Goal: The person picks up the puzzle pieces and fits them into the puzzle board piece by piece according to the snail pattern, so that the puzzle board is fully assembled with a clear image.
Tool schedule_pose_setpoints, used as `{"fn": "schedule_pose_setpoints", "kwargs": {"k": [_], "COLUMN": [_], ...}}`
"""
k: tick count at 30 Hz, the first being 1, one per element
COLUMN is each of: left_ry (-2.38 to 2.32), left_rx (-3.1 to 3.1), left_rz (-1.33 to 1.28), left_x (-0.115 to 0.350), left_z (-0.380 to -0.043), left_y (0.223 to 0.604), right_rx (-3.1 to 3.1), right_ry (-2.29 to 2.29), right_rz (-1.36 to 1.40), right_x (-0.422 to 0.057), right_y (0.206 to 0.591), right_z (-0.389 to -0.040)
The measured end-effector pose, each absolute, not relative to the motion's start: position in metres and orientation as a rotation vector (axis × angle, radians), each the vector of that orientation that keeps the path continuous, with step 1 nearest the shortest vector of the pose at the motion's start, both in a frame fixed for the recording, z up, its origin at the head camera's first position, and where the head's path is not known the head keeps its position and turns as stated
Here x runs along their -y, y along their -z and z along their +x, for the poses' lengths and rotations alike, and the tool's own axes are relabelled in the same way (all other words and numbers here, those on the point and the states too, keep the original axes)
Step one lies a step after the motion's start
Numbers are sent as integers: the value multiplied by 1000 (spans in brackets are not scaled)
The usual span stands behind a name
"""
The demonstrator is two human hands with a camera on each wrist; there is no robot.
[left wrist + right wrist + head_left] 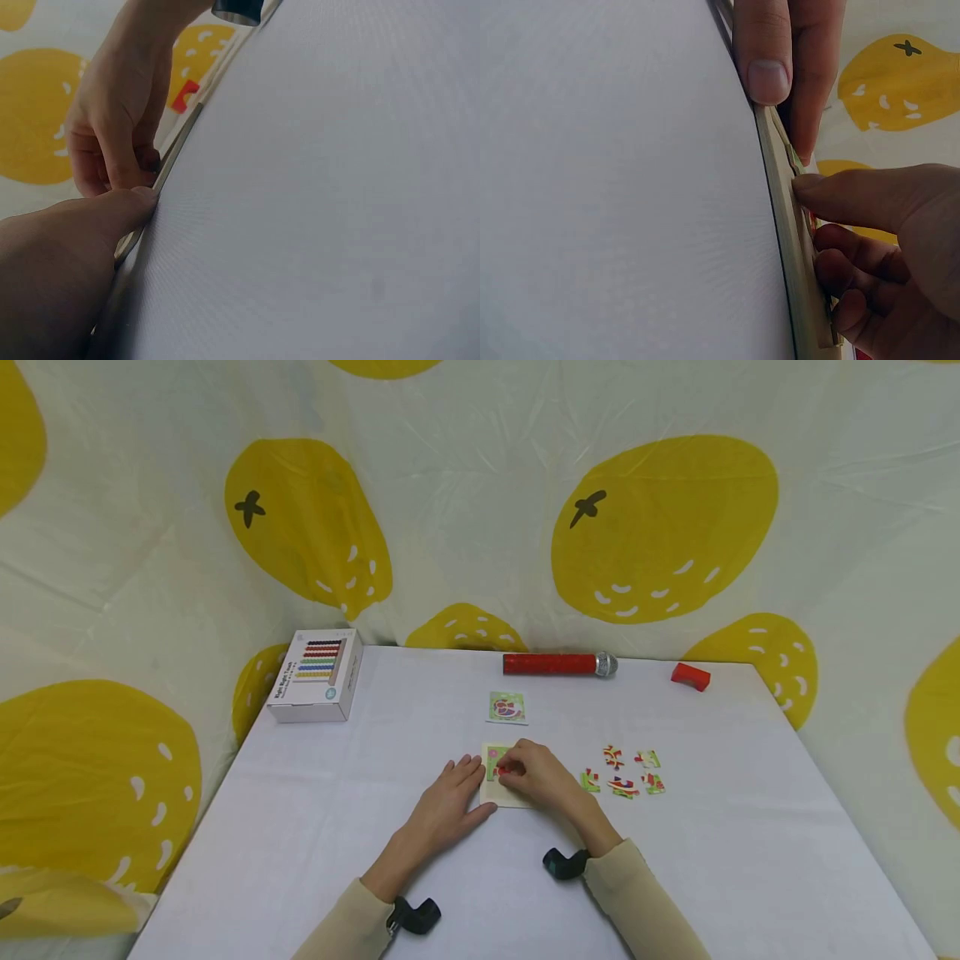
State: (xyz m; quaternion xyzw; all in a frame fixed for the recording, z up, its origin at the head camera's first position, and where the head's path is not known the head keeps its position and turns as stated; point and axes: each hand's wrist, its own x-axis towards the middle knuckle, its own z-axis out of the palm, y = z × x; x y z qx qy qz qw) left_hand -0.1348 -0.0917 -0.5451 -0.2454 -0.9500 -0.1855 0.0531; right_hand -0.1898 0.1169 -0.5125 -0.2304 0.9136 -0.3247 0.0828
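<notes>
Right Hand Pinches at the Board, Left Hand Steadies the Edge

And here we are at the white-covered table (pixel 330 827), where the left hand (pixel 447 802) lies with its fingers extended, gripping nothing, its fingertips and thumb touching the left side of a pale, cream-coloured rectangular puzzle board (pixel 506 795). Over that board bends the right hand (pixel 550 777), fingers curled, thumb and fingertips pinching a small red-and-white puzzle piece (pixel 500 771)! It's right there on the board, beside a green printed section (pixel 491 760) at the upper left.

Just right of the right hand lie five loose, multicoloured, interlocking pieces (pixel 623 787) in green, red, yellow and white. Beyond the board sits a small square green picture card (pixel 507 707) with a purple-and-white design.

Along the far edge, a red cylindrical microphone (pixel 551 664) with a silver mesh head lies on its side, and off to its right is a small red arch-shaped block (pixel 690 677). At the far left corner, a white cardboard box (pixel 307 710) shows colourful rows of beads. Behind it all hangs a pale sheet (pixel 465 485) printed with big yellow fruits!
</notes>
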Motion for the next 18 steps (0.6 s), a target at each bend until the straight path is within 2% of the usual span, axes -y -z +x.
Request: {"fn": "schedule_pose_setpoints", "kwargs": {"k": [18], "left_ry": [592], "left_rx": [2854], "left_rz": [-782], "left_x": [93], "left_z": [-135], "left_y": [543], "right_rx": [-2727], "right_ry": [986], "right_rz": [-672], "right_x": [-116], "right_y": [513], "right_z": [-191]}}
